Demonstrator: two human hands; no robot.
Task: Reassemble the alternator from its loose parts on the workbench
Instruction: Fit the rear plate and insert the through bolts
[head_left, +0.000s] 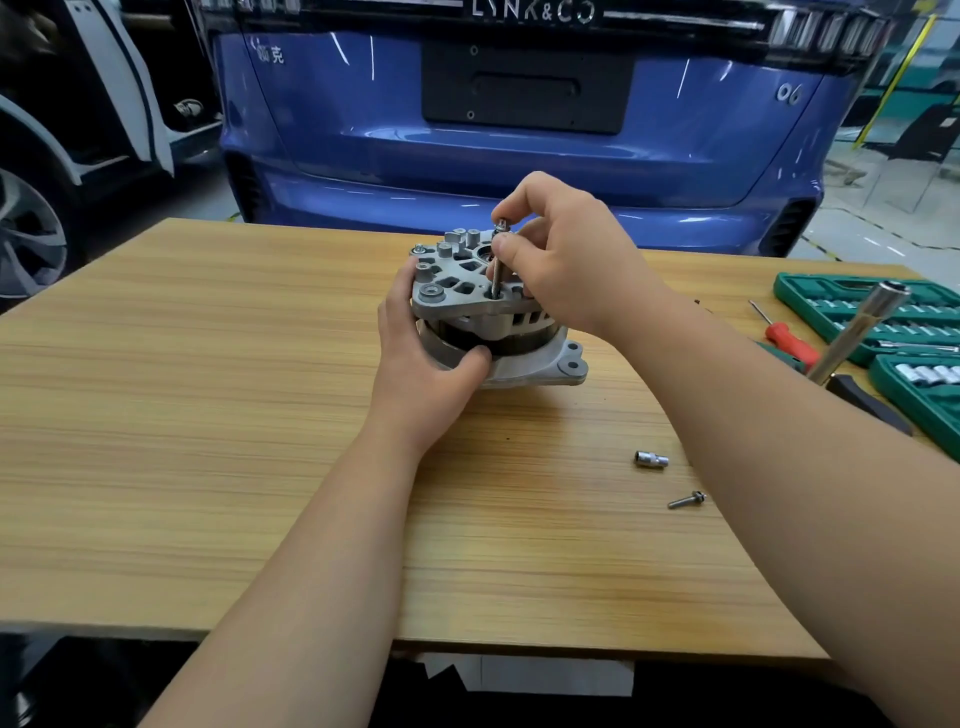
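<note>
Alternator (524, 364) is sitting near the middle of the light wood-grain workbench (208, 415). Left hand (421, 358) is gripping its side, fingers curled round the housing. Right hand (566, 254) is pinching a long bolt (496, 275) between thumb and forefinger, upright in a hole in the top cover. A socket (651, 459) and a second bolt (687, 500) are lying to the right, with green tool cases (841, 306) at the edge. A blue car (519, 156) is standing just behind the workbench.

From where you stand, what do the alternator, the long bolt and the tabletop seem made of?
The alternator: probably cast aluminium, dull pale grey with moulded ribs. The long bolt: likely steel, bright and threaded. The tabletop: wood-grain laminate or veneer, judging by its even streaks and smooth sheen.
</note>
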